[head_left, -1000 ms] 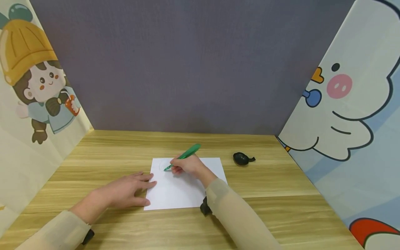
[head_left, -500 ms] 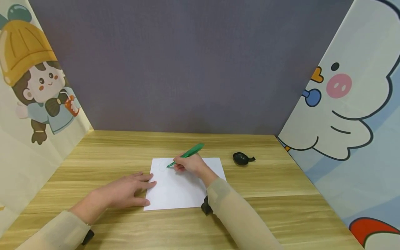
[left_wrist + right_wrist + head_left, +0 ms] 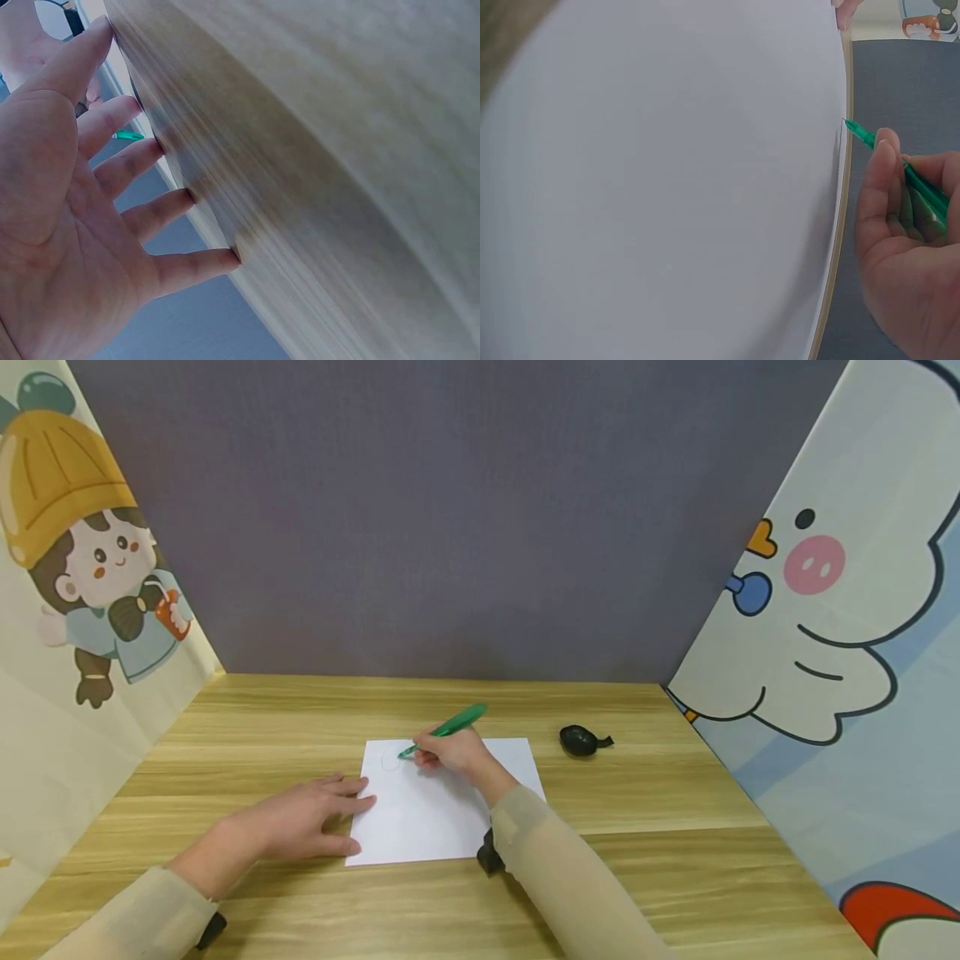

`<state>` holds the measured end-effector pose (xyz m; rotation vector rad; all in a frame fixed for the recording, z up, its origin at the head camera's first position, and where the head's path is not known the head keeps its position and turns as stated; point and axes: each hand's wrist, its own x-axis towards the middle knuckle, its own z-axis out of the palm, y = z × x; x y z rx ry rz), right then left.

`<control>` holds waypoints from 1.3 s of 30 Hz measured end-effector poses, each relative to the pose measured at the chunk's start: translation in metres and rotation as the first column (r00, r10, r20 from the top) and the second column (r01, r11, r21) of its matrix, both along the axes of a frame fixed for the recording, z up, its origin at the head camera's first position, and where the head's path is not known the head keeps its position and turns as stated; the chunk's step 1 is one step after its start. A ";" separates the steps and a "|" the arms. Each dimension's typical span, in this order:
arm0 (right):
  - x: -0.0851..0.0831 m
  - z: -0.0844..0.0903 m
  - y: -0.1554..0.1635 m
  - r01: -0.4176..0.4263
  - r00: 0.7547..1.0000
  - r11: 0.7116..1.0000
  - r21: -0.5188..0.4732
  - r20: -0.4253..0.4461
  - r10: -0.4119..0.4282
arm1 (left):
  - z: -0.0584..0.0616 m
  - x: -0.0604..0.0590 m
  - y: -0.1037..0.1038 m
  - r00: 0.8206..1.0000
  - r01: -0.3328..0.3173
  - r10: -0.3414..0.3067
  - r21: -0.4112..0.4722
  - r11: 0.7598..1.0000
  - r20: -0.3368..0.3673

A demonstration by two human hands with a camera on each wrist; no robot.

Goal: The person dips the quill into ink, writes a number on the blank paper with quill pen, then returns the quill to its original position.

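A white sheet of paper lies on the wooden table. My right hand grips a green pen with its tip on the sheet's far left part, beside a faint drawn curve. My left hand lies flat with straight fingers on the sheet's left edge. In the right wrist view the pen runs between the curled fingers of my right hand, its tip at the paper. The left wrist view has my left hand spread, fingertips pressed on the table.
A small black object lies on the table to the right of the paper. Cartoon-printed panels stand on both sides and a grey wall closes the back.
The pen tip has moved a little away from me and along the faint curve at the sheet's far left. The left hand has stayed in place.
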<state>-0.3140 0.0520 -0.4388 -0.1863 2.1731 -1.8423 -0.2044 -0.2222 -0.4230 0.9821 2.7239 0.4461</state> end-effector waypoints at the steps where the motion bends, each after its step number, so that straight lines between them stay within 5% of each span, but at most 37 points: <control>1: 0.000 0.000 -0.001 0.003 1.000 1.000 -0.002 0.001 -0.003 | 0.000 0.001 0.000 1.000 0.001 -0.001 -0.002 1.000 -0.002; 39: 0.001 0.004 -0.009 -0.029 1.000 1.000 0.000 0.012 0.029 | 0.003 0.001 0.001 1.000 -0.005 0.005 -0.017 1.000 0.012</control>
